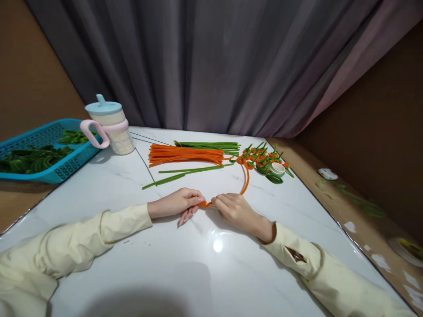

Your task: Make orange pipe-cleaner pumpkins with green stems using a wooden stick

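An orange pipe cleaner point(245, 180) runs between my two hands, low over the white tabletop. My left hand point(180, 204) pinches its end, which looks bunched or coiled at the fingertips. Closed around the same stem, my right hand point(236, 211) has its fingers curled over it; the loose length arcs up and away behind that hand. Beyond my hands lies a bundle of orange pipe cleaners point(187, 155), with green pipe cleaners point(208, 145) behind it. A few single green stems point(172, 178) rest in front of the bundle.
Small orange-and-green twisted pieces point(259, 154) are piled at the back right, beside a white tape roll point(277, 168). A lidded cup point(115, 132) with a pink handle stands at the left, next to a blue basket point(61, 171) of green pieces. A grey curtain point(211, 66) hangs behind.
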A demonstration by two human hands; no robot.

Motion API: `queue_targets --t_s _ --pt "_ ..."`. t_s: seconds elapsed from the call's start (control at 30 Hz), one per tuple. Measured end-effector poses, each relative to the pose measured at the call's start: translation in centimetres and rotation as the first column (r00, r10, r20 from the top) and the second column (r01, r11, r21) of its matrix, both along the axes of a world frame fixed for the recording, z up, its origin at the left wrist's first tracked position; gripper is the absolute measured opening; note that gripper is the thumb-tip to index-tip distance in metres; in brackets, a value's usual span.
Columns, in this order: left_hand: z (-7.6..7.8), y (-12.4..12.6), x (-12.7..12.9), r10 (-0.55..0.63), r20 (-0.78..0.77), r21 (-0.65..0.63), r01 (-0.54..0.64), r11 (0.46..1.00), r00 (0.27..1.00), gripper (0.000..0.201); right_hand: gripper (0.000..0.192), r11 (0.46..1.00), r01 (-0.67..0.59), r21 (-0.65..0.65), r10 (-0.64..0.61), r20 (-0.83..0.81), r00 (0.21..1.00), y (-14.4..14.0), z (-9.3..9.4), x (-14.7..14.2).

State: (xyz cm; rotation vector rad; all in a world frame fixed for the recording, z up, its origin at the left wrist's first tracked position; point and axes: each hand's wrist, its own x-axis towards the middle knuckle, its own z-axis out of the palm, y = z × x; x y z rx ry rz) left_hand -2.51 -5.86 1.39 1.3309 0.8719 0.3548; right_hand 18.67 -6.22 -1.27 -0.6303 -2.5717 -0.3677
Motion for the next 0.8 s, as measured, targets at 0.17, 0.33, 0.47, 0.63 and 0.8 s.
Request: queue_targets --t_s 0.17,0.33,0.47,0.63,0.8 --pt "-0.02 0.06 -0.03 -0.008 -0.002 0.002 0.008 1.000 1.000 0.033 0.029 1.000 -0.003 0.008 0.003 -0.003 1.000 0.02 0.01 -0.01" --pt "0.03 0.00 -0.04 -0.006 -0.011 0.003 0.006 1.000 1.000 0.032 0.029 1.000 -0.005 0.014 0.005 0.006 1.000 0.01 0.01 0.02" --pt "0.08 -0.02 -0.01 -0.003 -0.001 -0.001 0.003 1.000 1.000 0.033 0.030 0.999 -0.001 0.032 0.001 -0.010 1.000 -0.05 0.09 -0.03" --pt "0.10 -0.04 0.02 0.001 0.004 -0.007 -0.001 1.000 1.000 0.032 0.029 0.999 0.000 0.046 0.002 -0.032 0.999 -0.04 0.11 -0.05" --pt "0.10 -0.08 0.03 0.008 0.008 -0.007 -0.008 1.000 1.000 0.031 0.028 0.999 -0.002 0.053 0.004 -0.044 0.999 0.01 0.04 -0.03"
